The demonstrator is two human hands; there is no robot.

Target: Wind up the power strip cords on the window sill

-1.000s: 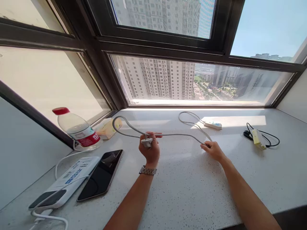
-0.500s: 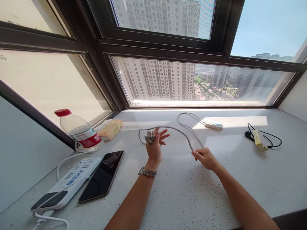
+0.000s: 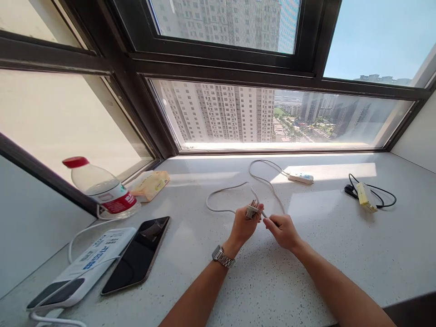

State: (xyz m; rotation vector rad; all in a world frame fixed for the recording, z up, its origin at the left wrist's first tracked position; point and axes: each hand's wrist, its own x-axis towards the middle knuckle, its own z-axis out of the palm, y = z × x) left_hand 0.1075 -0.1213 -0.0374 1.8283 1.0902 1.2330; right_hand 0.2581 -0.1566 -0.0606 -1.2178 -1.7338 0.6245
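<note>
My left hand, a metal watch on its wrist, grips the grey plug of a power strip, prongs up. My right hand sits right beside it and pinches the grey cable just behind the plug. The cable makes a loop on the white stone sill, then runs back to the white power strip near the window.
A water bottle with a red cap lies at the left beside a tissue pack. A dark phone and a white power bank with its cord lie front left. A yellow charger with black cord is at the right.
Both hands came together toward me. The left hand brought the plug down and right, the right hand slid along the cable to just behind the plug, and the cable folded into a smaller loop.
</note>
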